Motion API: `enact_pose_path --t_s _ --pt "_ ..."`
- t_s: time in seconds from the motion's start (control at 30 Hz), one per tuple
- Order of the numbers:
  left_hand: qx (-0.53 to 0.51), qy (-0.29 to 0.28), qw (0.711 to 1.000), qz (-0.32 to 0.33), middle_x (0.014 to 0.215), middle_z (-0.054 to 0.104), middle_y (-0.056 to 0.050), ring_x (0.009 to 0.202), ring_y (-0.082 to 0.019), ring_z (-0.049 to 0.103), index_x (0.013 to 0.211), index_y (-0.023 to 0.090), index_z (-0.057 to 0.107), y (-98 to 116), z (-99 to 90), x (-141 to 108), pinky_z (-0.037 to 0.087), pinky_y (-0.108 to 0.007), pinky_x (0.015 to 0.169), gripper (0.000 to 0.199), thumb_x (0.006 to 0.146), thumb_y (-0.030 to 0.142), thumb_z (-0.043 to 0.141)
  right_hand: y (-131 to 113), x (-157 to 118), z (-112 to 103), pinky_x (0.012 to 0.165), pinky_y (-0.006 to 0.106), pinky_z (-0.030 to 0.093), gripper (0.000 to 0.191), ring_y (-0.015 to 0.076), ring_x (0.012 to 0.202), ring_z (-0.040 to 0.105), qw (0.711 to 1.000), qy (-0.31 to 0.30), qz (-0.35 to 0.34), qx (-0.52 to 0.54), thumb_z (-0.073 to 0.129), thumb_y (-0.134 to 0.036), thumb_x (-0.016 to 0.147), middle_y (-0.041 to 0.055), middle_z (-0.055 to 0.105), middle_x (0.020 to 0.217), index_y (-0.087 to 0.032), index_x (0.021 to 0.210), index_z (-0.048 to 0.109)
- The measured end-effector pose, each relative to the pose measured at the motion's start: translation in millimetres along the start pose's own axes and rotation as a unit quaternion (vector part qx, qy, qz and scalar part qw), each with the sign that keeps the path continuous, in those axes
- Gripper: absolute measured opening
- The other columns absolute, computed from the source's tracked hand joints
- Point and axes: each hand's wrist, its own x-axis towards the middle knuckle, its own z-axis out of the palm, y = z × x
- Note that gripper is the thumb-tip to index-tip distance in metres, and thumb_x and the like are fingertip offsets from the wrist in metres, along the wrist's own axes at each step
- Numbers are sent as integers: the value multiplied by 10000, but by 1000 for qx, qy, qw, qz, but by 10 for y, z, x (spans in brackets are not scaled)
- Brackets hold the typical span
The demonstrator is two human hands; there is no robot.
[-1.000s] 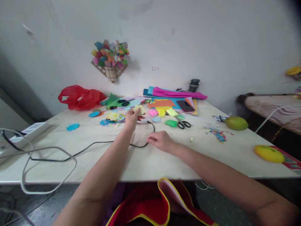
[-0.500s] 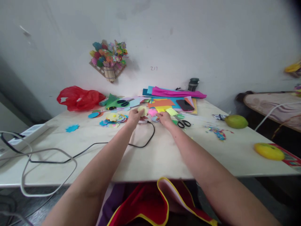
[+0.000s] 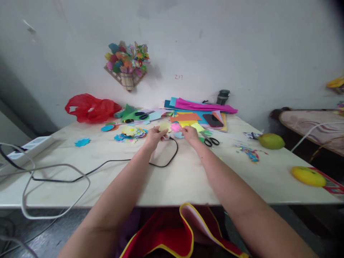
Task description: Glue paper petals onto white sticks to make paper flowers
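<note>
Near the middle of the table, my left hand (image 3: 156, 137) is closed at the lower edge of a pale yellow paper flower (image 3: 164, 126). To its right, my right hand (image 3: 189, 134) has its fingertips pressed together beside a pink paper flower (image 3: 175, 127) and a light blue paper piece (image 3: 178, 135); what they pinch is too small to tell. A pile of paper flowers (image 3: 131, 132) lies left of my left hand. Black-handled scissors (image 3: 211, 141) rest just right of my right hand.
A black cable (image 3: 163, 166) loops below my hands to a power strip (image 3: 29, 148) at the left. Behind are a red plastic bag (image 3: 90, 108), coloured sheets (image 3: 188, 117) and a phone (image 3: 213, 120). A green fruit (image 3: 272, 141) and a yellow fruit (image 3: 308, 176) lie right.
My left hand has shifted slightly at the pale yellow flower, its fingers now lower on it. My right hand stays beside the pink flower. The whole view has shifted slightly.
</note>
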Motion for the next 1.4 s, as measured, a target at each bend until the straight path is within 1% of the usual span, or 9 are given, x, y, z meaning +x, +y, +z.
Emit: enact_pose_path --t_s 0.13,0.3,0.43,0.5,0.73,0.97,1.1,1.23,1.4 --pt "-12 -1 1000 -2 501 559 11 397 -77 507 714 131 513 20 11 -24 295 -166 341 296 588 314 709 -12 -13 15 649 228 423 240 136 713 593 1000 -19 -1 4 526 -283 767 47 680 821 -155 914 666" --pt "-42 -14 999 -19 633 594 -16 505 -123 609 734 130 496 13 -14 -45 409 -180 391 316 659 398 646 -111 -115 -109 652 264 398 350 193 822 588 987 -44 -15 -151 423 -431 826 74 678 867 -207 835 691" --pt "-60 -7 998 -25 664 599 -22 572 -142 640 747 118 502 35 -30 -54 459 -183 446 337 633 383 676 -140 -163 -147 752 288 370 233 204 945 553 964 -93 -101 -227 478 -261 809 68 657 980 -228 933 673" --pt "-62 -4 998 -22 696 616 -30 582 -141 643 801 115 511 60 -29 -63 451 -172 437 355 614 353 698 -137 -171 -132 804 298 345 241 204 982 535 954 -113 -136 -243 496 -187 788 71 647 1008 -217 961 661" --pt "-70 -5 997 -26 715 635 -47 588 -148 646 822 114 509 92 -38 -84 459 -179 443 348 618 319 704 -173 -224 -142 796 336 335 263 234 946 543 938 -126 -167 -278 450 -271 832 119 619 1040 -182 911 684" --pt "-65 49 996 -23 543 559 14 538 -135 628 694 120 507 0 -104 -36 448 -173 436 291 605 310 709 -132 -193 -168 759 300 351 293 207 921 559 938 -149 -152 -274 414 -270 843 78 646 992 -234 938 688" --pt "-67 58 996 -17 513 540 21 519 -131 619 654 123 501 -17 -122 -29 437 -173 432 295 594 318 714 -96 -175 -160 740 293 360 274 201 899 568 943 -138 -151 -263 434 -263 827 68 657 968 -235 928 688" --pt "-57 60 996 -15 527 543 16 539 -130 620 646 121 517 -20 -125 -25 422 -172 438 301 583 339 714 -74 -169 -162 771 289 357 295 195 917 556 957 -96 -128 -243 397 -255 845 70 656 960 -218 926 679" --pt "-36 79 996 2 531 564 2 511 -97 582 673 109 576 11 -123 -12 373 -160 417 275 588 342 697 -180 -191 -71 826 284 344 329 193 959 527 970 -50 -161 -177 409 -331 847 86 621 1021 -176 1044 622"
